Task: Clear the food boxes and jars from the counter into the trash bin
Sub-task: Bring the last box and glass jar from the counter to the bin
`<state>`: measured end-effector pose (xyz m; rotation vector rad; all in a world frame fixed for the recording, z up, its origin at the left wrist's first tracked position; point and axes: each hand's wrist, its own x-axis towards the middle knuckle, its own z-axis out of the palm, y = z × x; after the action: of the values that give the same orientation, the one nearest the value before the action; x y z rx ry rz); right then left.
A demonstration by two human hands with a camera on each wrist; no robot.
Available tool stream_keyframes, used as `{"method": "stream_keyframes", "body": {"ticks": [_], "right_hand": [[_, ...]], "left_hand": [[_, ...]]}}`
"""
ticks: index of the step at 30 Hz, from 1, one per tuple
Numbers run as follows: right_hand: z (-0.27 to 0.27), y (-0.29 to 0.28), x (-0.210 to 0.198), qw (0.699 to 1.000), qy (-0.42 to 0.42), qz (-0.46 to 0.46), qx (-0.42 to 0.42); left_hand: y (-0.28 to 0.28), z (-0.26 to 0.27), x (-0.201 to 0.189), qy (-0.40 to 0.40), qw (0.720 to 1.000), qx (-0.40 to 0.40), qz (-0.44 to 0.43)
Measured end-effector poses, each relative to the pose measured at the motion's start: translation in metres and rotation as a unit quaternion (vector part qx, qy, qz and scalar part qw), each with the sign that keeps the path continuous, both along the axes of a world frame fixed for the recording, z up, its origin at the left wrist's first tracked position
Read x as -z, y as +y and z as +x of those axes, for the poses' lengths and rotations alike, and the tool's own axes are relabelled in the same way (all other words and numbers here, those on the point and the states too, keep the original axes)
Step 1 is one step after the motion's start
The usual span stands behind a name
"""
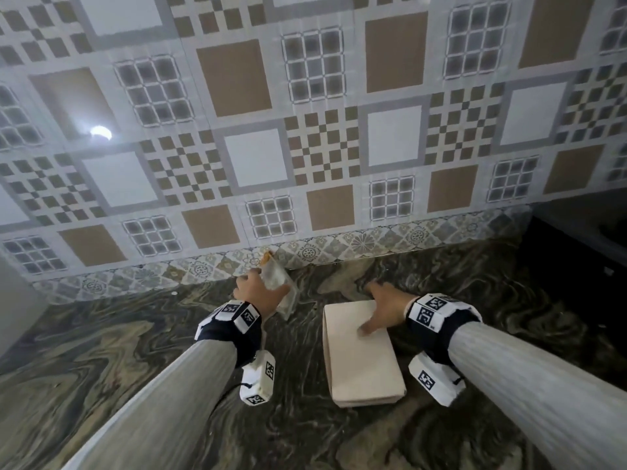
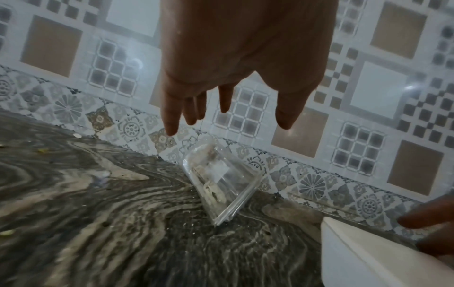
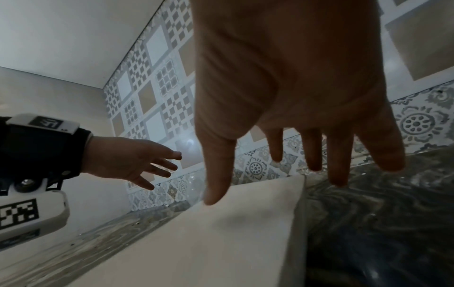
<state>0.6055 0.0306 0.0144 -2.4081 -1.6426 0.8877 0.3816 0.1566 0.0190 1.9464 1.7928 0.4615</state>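
Note:
A clear plastic food container (image 1: pixel 276 283) (image 2: pixel 221 180) with scraps inside lies tilted on the counter against the tiled wall. My left hand (image 1: pixel 261 293) (image 2: pixel 228 124) hovers just above it with straight, spread fingers and holds nothing. A flat cream box (image 1: pixel 363 354) (image 3: pixel 221 242) (image 2: pixel 368 262) lies to the right of the container. My right hand (image 1: pixel 383 310) (image 3: pixel 277 184) is spread over the box's far end, thumb at its top face and fingers past its far edge, not curled round it.
The dark marbled counter (image 1: pixel 169 351) runs to a patterned tile wall (image 1: pixel 305 147). A dark recess (image 1: pixel 593 239) opens at the far right and a white panel (image 1: pixel 13 293) stands at the left. Small crumbs (image 2: pixel 44 150) lie on the counter.

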Motion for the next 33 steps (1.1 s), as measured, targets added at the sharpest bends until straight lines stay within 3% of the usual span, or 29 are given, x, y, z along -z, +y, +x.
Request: {"method": "stream_keyframes", "body": {"ticks": [3, 8, 11, 18, 33], "right_hand": [[0.01, 0.012, 0.004, 0.999, 0.024, -0.032, -0.028], [0.017, 0.026, 0.016, 0.996, 0.066, -0.042, -0.04], [0.018, 0.03, 0.018, 0.997, 0.057, -0.037, -0.038], [0.02, 0.023, 0.012, 0.995, 0.091, -0.041, 0.005], [-0.043, -0.039, -0.057, 0.98, 0.151, 0.052, 0.12]], "left_hand": [[0.016, 0.02, 0.011, 0.032, 0.999, -0.02, 0.011], [0.028, 0.045, 0.037, 0.084, 0.994, -0.039, -0.057], [0.027, 0.053, 0.049, 0.094, 0.993, -0.058, -0.038], [0.022, 0.037, 0.054, 0.011, 0.997, -0.075, 0.002], [-0.057, -0.048, -0.008, -0.107, 0.993, 0.017, 0.048]]}}
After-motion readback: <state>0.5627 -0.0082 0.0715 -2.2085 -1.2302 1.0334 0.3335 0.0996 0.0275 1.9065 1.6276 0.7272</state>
